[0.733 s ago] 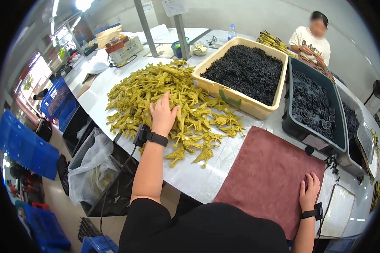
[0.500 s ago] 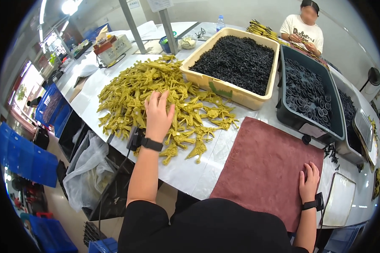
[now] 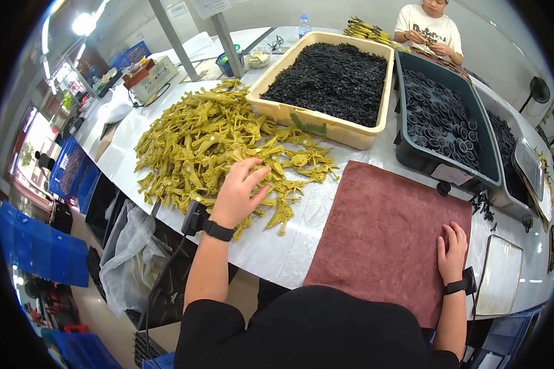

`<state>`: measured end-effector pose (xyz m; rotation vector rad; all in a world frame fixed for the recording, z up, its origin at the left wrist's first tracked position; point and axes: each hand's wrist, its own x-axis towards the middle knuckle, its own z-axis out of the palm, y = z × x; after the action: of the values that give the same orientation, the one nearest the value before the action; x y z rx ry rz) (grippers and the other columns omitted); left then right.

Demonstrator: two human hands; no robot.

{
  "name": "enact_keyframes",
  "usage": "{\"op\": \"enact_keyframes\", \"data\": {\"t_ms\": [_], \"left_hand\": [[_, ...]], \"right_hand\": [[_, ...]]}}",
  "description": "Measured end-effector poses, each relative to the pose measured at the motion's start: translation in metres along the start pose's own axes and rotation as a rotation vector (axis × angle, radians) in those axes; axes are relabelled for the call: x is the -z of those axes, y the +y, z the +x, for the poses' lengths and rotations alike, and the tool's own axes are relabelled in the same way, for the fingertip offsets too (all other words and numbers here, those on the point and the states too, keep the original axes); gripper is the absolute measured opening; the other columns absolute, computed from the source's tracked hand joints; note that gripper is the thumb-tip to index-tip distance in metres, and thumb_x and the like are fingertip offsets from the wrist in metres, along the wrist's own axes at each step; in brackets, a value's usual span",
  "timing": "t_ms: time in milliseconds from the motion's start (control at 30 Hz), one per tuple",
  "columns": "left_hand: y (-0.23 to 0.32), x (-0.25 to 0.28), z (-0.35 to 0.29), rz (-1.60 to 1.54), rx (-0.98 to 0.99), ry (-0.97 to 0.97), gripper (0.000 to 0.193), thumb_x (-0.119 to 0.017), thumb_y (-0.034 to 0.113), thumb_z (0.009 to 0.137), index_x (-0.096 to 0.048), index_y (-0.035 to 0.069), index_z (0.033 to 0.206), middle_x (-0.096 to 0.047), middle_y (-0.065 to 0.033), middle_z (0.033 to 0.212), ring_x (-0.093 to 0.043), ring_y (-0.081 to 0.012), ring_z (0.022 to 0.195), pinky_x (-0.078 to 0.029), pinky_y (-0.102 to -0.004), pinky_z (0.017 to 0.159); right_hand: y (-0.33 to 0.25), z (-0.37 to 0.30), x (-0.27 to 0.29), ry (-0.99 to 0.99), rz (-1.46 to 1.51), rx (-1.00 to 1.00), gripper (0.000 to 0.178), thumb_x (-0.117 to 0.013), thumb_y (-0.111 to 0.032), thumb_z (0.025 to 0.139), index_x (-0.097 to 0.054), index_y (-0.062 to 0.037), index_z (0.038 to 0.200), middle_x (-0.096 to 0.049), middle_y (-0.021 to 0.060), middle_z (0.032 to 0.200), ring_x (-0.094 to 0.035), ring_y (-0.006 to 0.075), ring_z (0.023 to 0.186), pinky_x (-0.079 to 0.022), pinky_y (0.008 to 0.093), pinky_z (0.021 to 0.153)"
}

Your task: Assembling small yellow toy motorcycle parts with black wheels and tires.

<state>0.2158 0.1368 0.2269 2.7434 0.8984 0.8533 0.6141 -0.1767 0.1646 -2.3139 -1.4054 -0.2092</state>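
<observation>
A heap of mustard-yellow moulded plastic parts (image 3: pixel 191 141), with thin arms and round ends, covers the left of the table. My left hand (image 3: pixel 237 192) is over its near right side, thumb apart from slightly bent fingers; nothing shows in its grasp, though the fingertips partly overlap the parts. Several loose yellow pieces (image 3: pixel 281 216) lie just beyond the thumb. To the right, my right hand (image 3: pixel 452 253) rests on a reddish-brown cloth (image 3: pixel 381 240) near its right edge, the fingers stretched out and holding nothing. Both wrists wear black straps with small devices.
Behind the cloth stand a cream tub (image 3: pixel 314 126) of small black parts and a dark grey tub (image 3: pixel 403 132) of black rings. A pale flat tray (image 3: pixel 500 277) lies at the right. Across the table, a person (image 3: pixel 429 31) handles yellow pieces. Metal posts (image 3: pixel 173 43) rise at the back.
My left hand has drawn back toward me across the heap, its fingers now pointing more to the right. My right hand stays on the cloth. The whole view has shifted slightly.
</observation>
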Motion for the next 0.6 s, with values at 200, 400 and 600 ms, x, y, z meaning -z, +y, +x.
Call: {"op": "enact_keyframes", "data": {"t_ms": [200, 400, 600], "left_hand": [[-0.001, -0.008, 0.007, -0.111, -0.119, 0.063, 0.029, -0.066, 0.0, 0.074, -0.061, 0.004, 0.102, -0.058, -0.0123, 0.109, -0.055, -0.0297, 0.107, -0.046, -0.0374, 0.089], [0.007, -0.023, 0.044, 0.055, -0.139, 0.049, 0.035, -0.068, 0.011, 0.076, -0.058, 0.005, 0.109, -0.058, -0.0117, 0.11, -0.054, -0.0282, 0.107, -0.042, -0.0394, 0.093], [0.009, -0.067, 0.073, 0.221, -0.141, -0.16, 0.047, -0.069, 0.021, 0.075, -0.054, 0.008, 0.117, -0.06, -0.0088, 0.108, -0.054, -0.0244, 0.106, -0.034, -0.0399, 0.096]], "right_hand": [[-0.004, 0.002, 0.002, 0.004, 0.014, -0.002, 0.033, -0.058, -0.012, 0.084, -0.056, -0.0038, 0.116, -0.049, 0.0142, 0.127, -0.043, 0.0312, 0.12, -0.033, 0.0392, 0.101], [-0.001, 0.001, 0.001, 0.006, 0.002, 0.005, 0.033, -0.058, -0.012, 0.084, -0.056, -0.0044, 0.116, -0.049, 0.014, 0.127, -0.043, 0.0309, 0.12, -0.032, 0.0395, 0.101], [-0.001, 0.0, 0.0, 0.013, 0.041, 0.003, 0.033, -0.058, -0.014, 0.084, -0.056, -0.005, 0.116, -0.049, 0.014, 0.127, -0.043, 0.0318, 0.12, -0.032, 0.0422, 0.1]]}}
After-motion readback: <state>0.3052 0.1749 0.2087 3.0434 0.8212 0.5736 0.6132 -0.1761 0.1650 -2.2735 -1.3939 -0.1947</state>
